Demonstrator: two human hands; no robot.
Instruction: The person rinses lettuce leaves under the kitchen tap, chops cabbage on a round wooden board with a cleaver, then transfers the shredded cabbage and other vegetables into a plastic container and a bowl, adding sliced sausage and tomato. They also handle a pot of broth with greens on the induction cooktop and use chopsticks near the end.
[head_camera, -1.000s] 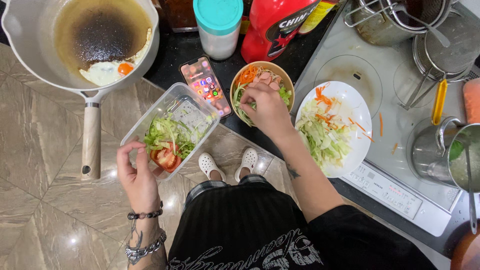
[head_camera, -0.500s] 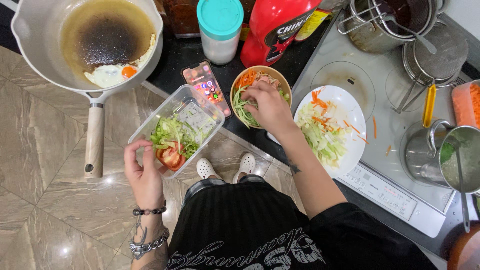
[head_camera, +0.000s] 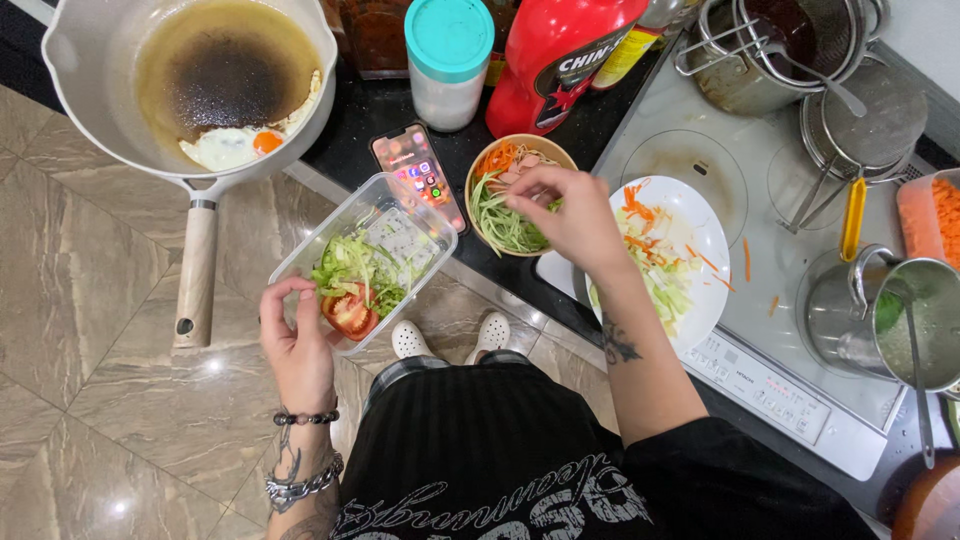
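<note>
Gripping the near corner of a clear rectangular plastic container (head_camera: 395, 235), the left hand (head_camera: 298, 340) has its fingers curled over the rim; shredded lettuce and tomato slices (head_camera: 350, 310) lie inside. Just beyond, the right hand (head_camera: 565, 215) hovers over a round tan bowl (head_camera: 480, 170) of shredded vegetables, fingertips pinched together on strands. A white plate (head_camera: 712, 240) sits to its right, a smartphone (head_camera: 415, 170) between container and bowl. Farther off, a cream saucepan (head_camera: 70, 70) holds a fried egg.

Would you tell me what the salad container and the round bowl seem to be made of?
The salad container, held by the left hand, looks like clear glossy plastic: the floor shows through its walls. The round bowl under the right hand has a matte tan rim, possibly wood or bamboo.
</note>
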